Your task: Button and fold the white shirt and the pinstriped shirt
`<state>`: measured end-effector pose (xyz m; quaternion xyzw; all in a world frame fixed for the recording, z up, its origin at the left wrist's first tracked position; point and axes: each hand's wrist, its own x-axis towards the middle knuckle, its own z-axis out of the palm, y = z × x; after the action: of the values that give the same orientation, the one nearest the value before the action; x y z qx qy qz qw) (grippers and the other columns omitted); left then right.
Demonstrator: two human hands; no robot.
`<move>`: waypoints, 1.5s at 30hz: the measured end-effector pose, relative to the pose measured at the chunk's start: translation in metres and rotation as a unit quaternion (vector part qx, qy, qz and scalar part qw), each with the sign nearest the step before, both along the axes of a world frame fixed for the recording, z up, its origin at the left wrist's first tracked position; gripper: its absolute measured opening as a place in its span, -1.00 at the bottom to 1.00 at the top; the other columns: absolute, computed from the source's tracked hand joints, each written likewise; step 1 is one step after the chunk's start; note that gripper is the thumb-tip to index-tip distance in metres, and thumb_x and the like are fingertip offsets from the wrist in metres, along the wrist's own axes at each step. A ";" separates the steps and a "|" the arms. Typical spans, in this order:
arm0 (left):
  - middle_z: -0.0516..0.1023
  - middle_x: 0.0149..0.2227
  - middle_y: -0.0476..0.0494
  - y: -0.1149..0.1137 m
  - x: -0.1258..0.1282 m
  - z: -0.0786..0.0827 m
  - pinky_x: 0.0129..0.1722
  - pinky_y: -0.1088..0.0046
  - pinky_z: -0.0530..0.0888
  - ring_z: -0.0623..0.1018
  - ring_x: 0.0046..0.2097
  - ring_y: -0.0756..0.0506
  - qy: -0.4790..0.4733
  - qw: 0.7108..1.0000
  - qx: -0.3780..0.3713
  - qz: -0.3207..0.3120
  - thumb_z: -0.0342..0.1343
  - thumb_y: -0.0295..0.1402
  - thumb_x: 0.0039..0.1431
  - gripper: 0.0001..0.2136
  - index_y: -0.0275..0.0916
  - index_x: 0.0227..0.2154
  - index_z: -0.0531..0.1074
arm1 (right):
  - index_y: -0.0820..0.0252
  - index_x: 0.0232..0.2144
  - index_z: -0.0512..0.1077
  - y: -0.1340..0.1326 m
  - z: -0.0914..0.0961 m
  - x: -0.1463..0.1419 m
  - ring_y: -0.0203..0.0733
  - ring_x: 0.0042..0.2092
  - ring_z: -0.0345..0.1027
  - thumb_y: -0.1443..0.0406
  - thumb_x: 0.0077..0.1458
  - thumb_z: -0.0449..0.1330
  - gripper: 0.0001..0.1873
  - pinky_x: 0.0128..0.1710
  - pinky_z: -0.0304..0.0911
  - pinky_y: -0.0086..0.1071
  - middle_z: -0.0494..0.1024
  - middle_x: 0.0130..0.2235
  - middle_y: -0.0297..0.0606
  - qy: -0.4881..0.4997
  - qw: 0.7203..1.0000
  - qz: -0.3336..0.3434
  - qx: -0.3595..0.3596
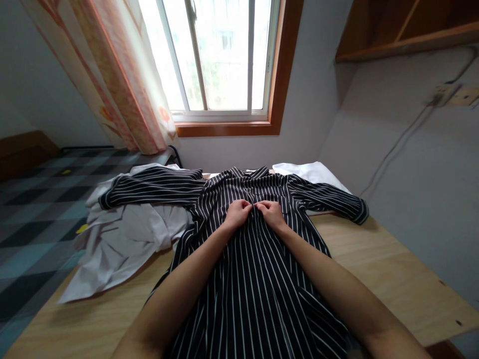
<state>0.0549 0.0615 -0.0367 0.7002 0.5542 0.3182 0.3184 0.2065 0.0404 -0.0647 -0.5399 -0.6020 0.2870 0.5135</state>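
Nearest, the body of the black-and-white striped shirt [254,279] runs out of view at the bottom edge, lying on the wooden surface [381,264] between the person's forearms; to the right, a panel's stripes slant across the rest. Its tail probably lies this close so that both arms can reach over it to the chest. There the left hand [238,213] and right hand [272,213] meet at the front centre line, each grip pinching fabric between thumb and fingers, tips almost together; whether a button sits between them is too small to tell. Pinching from either side likely keeps the two front edges together. The shirt's long axis runs straight away from the person, collar [258,173] pointing towards the window [224,60], sleeves spread left and right, perhaps to keep the front flat. The left sleeve lies over a crumpled white garment [130,229]; beyond the right one lies white cloth [312,172].
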 end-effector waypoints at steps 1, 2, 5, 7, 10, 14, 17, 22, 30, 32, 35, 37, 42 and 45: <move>0.59 -0.41 -0.13 0.001 0.000 -0.001 -0.32 0.47 0.40 0.53 -0.31 -0.07 -0.021 1.000 -0.004 -0.005 0.13 -0.39 0.10 -0.87 -0.29 -0.46 0.54 | 0.17 -0.38 0.60 0.000 0.000 0.000 -0.11 -0.23 0.51 0.25 0.07 0.15 -0.78 -0.14 0.34 -0.27 0.65 -0.31 -0.24 0.003 1.000 0.005 0.002; 0.58 -0.43 -0.13 0.002 0.000 -0.002 -0.34 0.48 0.40 0.53 -0.33 -0.06 -0.042 0.999 -0.009 -0.008 0.13 -0.40 0.09 -0.88 -0.29 -0.47 0.54 | 0.18 -0.38 0.60 0.000 0.001 0.000 -0.10 -0.24 0.51 0.25 0.05 0.18 -0.80 -0.13 0.34 -0.27 0.65 -0.31 -0.23 0.006 1.000 0.008 0.004; 0.56 -0.45 -0.13 0.002 0.000 -0.004 -0.37 0.49 0.41 0.51 -0.37 -0.05 -0.096 0.995 -0.017 -0.012 0.15 -0.42 0.05 -0.89 -0.30 -0.50 0.54 | 0.19 -0.39 0.59 -0.002 0.002 0.000 -0.11 -0.26 0.51 0.24 0.02 0.23 -0.83 -0.16 0.36 -0.28 0.64 -0.32 -0.22 0.003 1.000 0.010 0.009; 0.56 -0.46 -0.12 0.001 0.001 -0.004 -0.39 0.50 0.41 0.50 -0.40 -0.03 -0.132 0.991 -0.029 -0.011 0.16 -0.43 0.03 -0.91 -0.31 -0.50 0.54 | 0.19 -0.39 0.58 -0.004 0.002 -0.001 -0.12 -0.28 0.51 0.25 0.02 0.24 -0.85 -0.18 0.35 -0.28 0.64 -0.34 -0.23 -0.018 1.000 0.000 0.016; 0.52 -0.52 -0.08 -0.002 0.005 -0.002 -0.45 0.52 0.40 0.45 -0.49 0.02 -0.200 0.977 -0.078 0.006 0.16 -0.47 0.01 -0.93 -0.32 -0.51 0.52 | 0.17 -0.41 0.57 -0.008 0.004 -0.004 -0.14 -0.30 0.49 0.27 0.04 0.24 -0.88 -0.19 0.32 -0.28 0.63 -0.35 -0.25 -0.076 0.996 -0.028 0.034; 0.50 -0.54 -0.05 -0.006 0.011 0.003 -0.47 0.51 0.43 0.45 -0.53 0.04 -0.281 0.948 -0.141 0.039 0.17 -0.51 -0.01 -0.98 -0.33 -0.49 0.49 | 0.15 -0.42 0.56 -0.013 0.009 -0.008 -0.12 -0.26 0.46 0.31 0.06 0.22 -0.90 -0.14 0.27 -0.25 0.62 -0.33 -0.25 -0.156 0.984 -0.064 0.057; 0.51 -0.53 -0.07 -0.009 0.012 0.005 -0.46 0.48 0.46 0.49 -0.52 0.02 -0.292 0.947 -0.123 0.047 0.21 -0.50 -0.05 -0.96 -0.33 -0.48 0.47 | 0.13 -0.42 0.56 -0.016 0.012 -0.010 -0.10 -0.22 0.45 0.31 0.08 0.23 -0.90 -0.08 0.22 -0.21 0.63 -0.32 -0.25 -0.201 0.975 -0.072 0.069; 0.50 -0.56 -0.05 -0.009 0.010 0.001 -0.49 0.49 0.45 0.49 -0.53 0.00 -0.285 0.951 -0.101 0.065 0.20 -0.58 -0.12 -0.89 -0.32 -0.47 0.43 | 0.13 -0.42 0.57 -0.017 0.012 -0.011 -0.09 -0.21 0.45 0.32 0.09 0.23 -0.89 -0.02 0.16 -0.16 0.63 -0.31 -0.25 -0.232 0.967 -0.069 0.084; 0.46 -0.61 0.02 -0.004 0.009 -0.003 -0.54 0.54 0.36 0.44 -0.58 0.03 -0.270 0.960 -0.059 0.046 0.15 -0.62 -0.12 -0.86 -0.28 -0.48 0.39 | 0.13 -0.43 0.58 -0.014 0.009 -0.009 -0.12 -0.25 0.48 0.31 0.04 0.24 -0.90 -0.11 0.27 -0.26 0.64 -0.33 -0.25 -0.159 0.982 -0.061 0.079; 0.48 -0.58 0.02 -0.004 0.009 -0.003 -0.52 0.54 0.35 0.45 -0.56 0.04 -0.239 0.970 -0.025 0.037 0.14 -0.61 -0.10 -0.86 -0.27 -0.46 0.38 | 0.13 -0.44 0.58 -0.013 0.008 -0.008 -0.14 -0.28 0.49 0.29 0.05 0.22 -0.88 -0.16 0.29 -0.30 0.64 -0.34 -0.26 -0.120 0.989 -0.062 0.067; 0.49 -0.53 0.01 -0.005 0.008 -0.002 -0.45 0.53 0.36 0.47 -0.50 0.03 -0.191 0.980 0.047 0.017 0.16 -0.57 -0.06 -0.88 -0.25 -0.48 0.35 | 0.14 -0.46 0.57 -0.011 0.007 -0.007 -0.14 -0.32 0.49 0.24 0.05 0.19 -0.83 -0.22 0.30 -0.32 0.64 -0.39 -0.28 -0.068 0.995 -0.065 0.045; 0.48 -0.51 0.01 -0.005 0.008 -0.001 -0.41 0.52 0.38 0.47 -0.46 0.03 -0.177 0.982 0.071 0.007 0.16 -0.55 -0.07 -0.88 -0.25 -0.49 0.35 | 0.14 -0.47 0.56 -0.010 0.007 -0.006 -0.14 -0.32 0.49 0.22 0.04 0.18 -0.82 -0.23 0.31 -0.32 0.63 -0.40 -0.29 -0.051 0.996 -0.064 0.039; 0.46 -0.50 0.03 -0.009 0.007 0.004 -0.39 0.50 0.39 0.45 -0.44 0.02 -0.146 0.987 0.073 -0.013 0.20 -0.52 -0.11 -0.89 -0.24 -0.53 0.36 | 0.14 -0.50 0.53 -0.008 0.006 -0.003 -0.13 -0.34 0.46 0.20 0.02 0.17 -0.81 -0.24 0.29 -0.30 0.61 -0.43 -0.29 -0.056 0.996 -0.062 0.027; 0.46 -0.51 0.04 -0.009 0.006 0.006 -0.40 0.50 0.37 0.44 -0.45 0.02 -0.125 0.988 0.083 -0.029 0.20 -0.54 -0.15 -0.88 -0.24 -0.55 0.37 | 0.16 -0.52 0.51 -0.004 0.004 -0.001 -0.15 -0.37 0.43 0.18 0.02 0.15 -0.78 -0.29 0.27 -0.32 0.58 -0.46 -0.29 -0.042 0.997 -0.061 0.007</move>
<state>0.0609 0.0523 -0.0310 0.6943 0.4612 0.4392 0.3351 0.2052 0.0361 -0.0610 -0.5839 -0.5910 0.2277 0.5079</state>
